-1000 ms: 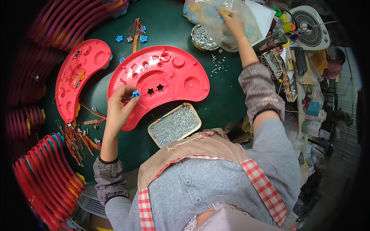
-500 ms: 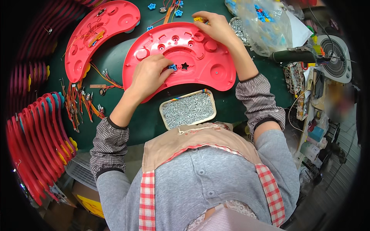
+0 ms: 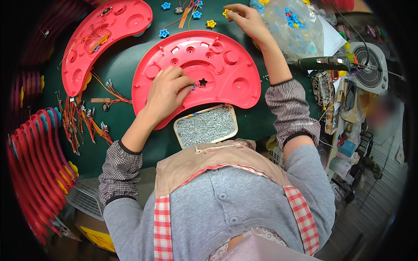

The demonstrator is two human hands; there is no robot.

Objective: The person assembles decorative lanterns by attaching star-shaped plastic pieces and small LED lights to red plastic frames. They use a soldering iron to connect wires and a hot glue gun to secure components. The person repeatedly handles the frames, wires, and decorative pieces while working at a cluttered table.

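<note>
A red curved plastic shell (image 3: 217,93) lies in front of me, its hollow inner side up, with a star-shaped hole (image 3: 203,82) near its middle. Over its left part, my left hand (image 3: 167,89) pinches a small blue star-shaped button (image 3: 193,87), mostly covered by the fingers, beside that hole. Beyond the shell's far right edge, my right hand (image 3: 248,22) grips a yellow star-shaped button (image 3: 227,13) between thumb and fingers. Another yellow star button (image 3: 211,23) sits on the table just left of it, near several blue star buttons (image 3: 163,33).
A tray of small metal screws (image 3: 207,126) stands between the shell and my apron. Left are a second red shell (image 3: 137,19), wired parts (image 3: 87,119) and a row of stacked red shells (image 3: 39,152). Right are a plastic bag (image 3: 296,35), a dark-handled tool (image 3: 324,63) and a fan (image 3: 370,65).
My right hand has lifted slightly away from the shell with a yellow star button. Another yellow one now shows on the table. My left hand stays by the star hole.
</note>
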